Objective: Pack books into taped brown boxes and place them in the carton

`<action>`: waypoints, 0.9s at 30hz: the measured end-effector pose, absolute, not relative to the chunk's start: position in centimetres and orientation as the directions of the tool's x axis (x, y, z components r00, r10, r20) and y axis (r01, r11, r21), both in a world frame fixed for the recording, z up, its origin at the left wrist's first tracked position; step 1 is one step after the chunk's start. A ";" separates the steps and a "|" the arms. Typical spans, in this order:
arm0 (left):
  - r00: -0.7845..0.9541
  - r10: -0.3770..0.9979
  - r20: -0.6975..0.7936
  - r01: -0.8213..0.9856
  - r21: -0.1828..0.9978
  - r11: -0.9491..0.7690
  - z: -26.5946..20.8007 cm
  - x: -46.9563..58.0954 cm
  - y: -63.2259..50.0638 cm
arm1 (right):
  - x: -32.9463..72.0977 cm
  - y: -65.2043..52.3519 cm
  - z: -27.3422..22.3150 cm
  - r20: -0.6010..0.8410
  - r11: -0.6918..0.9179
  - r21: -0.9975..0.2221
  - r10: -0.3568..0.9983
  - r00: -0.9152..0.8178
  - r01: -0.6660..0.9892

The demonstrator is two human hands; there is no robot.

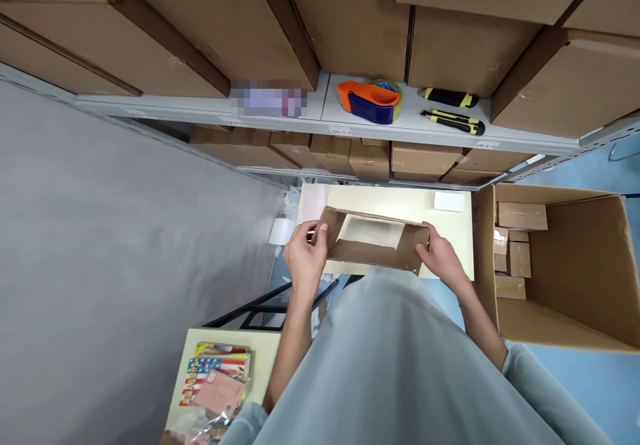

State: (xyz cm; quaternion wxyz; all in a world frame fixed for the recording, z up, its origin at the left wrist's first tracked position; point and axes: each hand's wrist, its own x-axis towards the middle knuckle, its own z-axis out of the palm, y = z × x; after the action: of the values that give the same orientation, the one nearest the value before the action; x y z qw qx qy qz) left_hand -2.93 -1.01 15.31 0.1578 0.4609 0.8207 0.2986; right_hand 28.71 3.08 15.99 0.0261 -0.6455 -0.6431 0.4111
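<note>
Between my two hands is a small brown cardboard box (370, 252), opened out so that I see through its middle to the pale table (395, 195) below. My left hand (306, 253) grips the box's left end, thumb on the near side. At the right end, my right hand (442, 255) holds the cardboard with its thumb pressed on the wall and fingers behind. The box is held level above the table's near edge, close to my body. A small white box or block (449, 201) lies at the table's back right.
A shelf (320, 108) with cardboard boxes spans the back; on it lie an orange-and-blue tape dispenser (371, 103) and two cutters (453, 122). A large open carton (570, 325) with several small boxes stands right. A stool-like surface (260, 358) with colourful packets (217, 378) is lower left.
</note>
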 end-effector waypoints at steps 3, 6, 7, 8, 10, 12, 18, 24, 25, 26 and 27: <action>-0.546 0.837 -0.032 0.630 0.643 0.435 15.0 -2.9 -1.8 | 29.0 3.3 17.5 -0.431 -0.150 -0.561 0.892 -0.133 0.814; -0.531 0.843 -0.086 0.607 0.656 0.449 13.7 -2.4 -2.2 | 29.5 3.6 17.8 -0.412 -0.157 -0.530 0.907 -0.091 0.833; -0.523 0.847 -0.100 0.605 0.657 0.451 13.1 -2.1 -2.2 | 29.6 3.7 17.6 -0.423 -0.163 -0.514 0.902 -0.084 0.842; -0.516 0.849 -0.111 0.605 0.655 0.453 12.4 -1.9 -2.2 | 29.7 3.8 17.2 -0.440 -0.167 -0.495 0.894 -0.080 0.852; -0.505 0.853 -0.127 0.607 0.650 0.457 11.2 -1.4 -2.0 | 29.7 3.8 16.1 -0.477 -0.165 -0.454 0.875 -0.083 0.876; -0.490 0.860 -0.143 0.612 0.645 0.457 10.2 -1.2 -1.7 | 29.7 3.6 14.8 -0.510 -0.154 -0.408 0.856 -0.085 0.900; -0.405 0.899 -0.167 0.637 0.654 0.408 8.9 -1.5 -1.4 | 29.8 2.3 12.8 -0.503 -0.184 -0.368 0.864 -0.029 0.911; -0.309 0.942 -0.133 0.720 0.614 0.322 9.1 -1.5 -3.6 | 30.0 3.4 13.0 -0.275 -0.124 -0.485 0.961 -0.016 0.866; -0.310 0.942 -0.129 0.726 0.608 0.322 9.1 -1.4 -4.0 | 30.1 3.9 13.0 -0.258 -0.104 -0.492 0.966 -0.031 0.864; -0.314 0.941 -0.124 0.728 0.605 0.323 9.1 -1.4 -4.4 | 30.1 4.3 13.0 -0.247 -0.087 -0.500 0.968 -0.046 0.861; -0.319 0.940 -0.119 0.728 0.604 0.323 9.2 -1.3 -4.8 | 30.1 4.7 12.9 -0.242 -0.076 -0.511 0.968 -0.059 0.856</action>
State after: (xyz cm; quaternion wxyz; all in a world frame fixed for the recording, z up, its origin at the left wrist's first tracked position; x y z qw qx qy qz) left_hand -1.35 -4.78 9.16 0.2327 0.5351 0.7795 0.2279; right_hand 30.07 4.66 12.94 0.1008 -0.6785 -0.6724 0.2782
